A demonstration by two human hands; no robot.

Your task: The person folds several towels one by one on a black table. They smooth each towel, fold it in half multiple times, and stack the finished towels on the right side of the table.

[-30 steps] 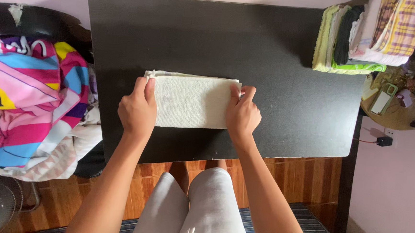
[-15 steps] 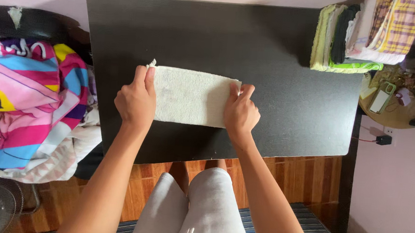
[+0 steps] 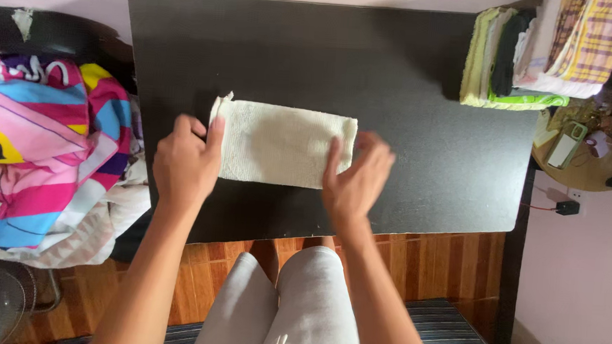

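Cloth: a cream, folded towel (image 3: 279, 143) lies flat on the black worktop (image 3: 411, 72), a long rectangle running left to right, a little nearer your edge of the worktop than the far one. One small corner sticks up at its upper left.

Left hand: your left hand (image 3: 185, 163) sits at the towel's left short edge. The fingers are loosely curled, not gripping; the forefinger lies up along the edge of the cloth and touches it, while the rest of the hand rests on the bare worktop just beside it.

Right hand: your right hand (image 3: 355, 178) is at the towel's right end, blurred. The fingers are spread and mostly straight, so the hand is open and holds nothing. One fingertip overlaps the lower right part of the cloth; the others lie past its right edge. You cannot tell whether the palm presses down or hovers.

Towel relative to hands: it lies between your two hands, slightly farther from you than both palms, with each short edge met by fingertips.

Right of worktop: a stack of folded cloths (image 3: 532, 55), green, dark, white and plaid, stands at the far right corner, well apart from the towel.

Left of worktop: a heap of bright pink, blue and yellow fabric (image 3: 39, 141) lies beside the worktop's left edge, near your left hand but not touching it.

Below: your knees in light grey shorts (image 3: 291, 306) show under the near edge, above a wooden floor (image 3: 428, 264).
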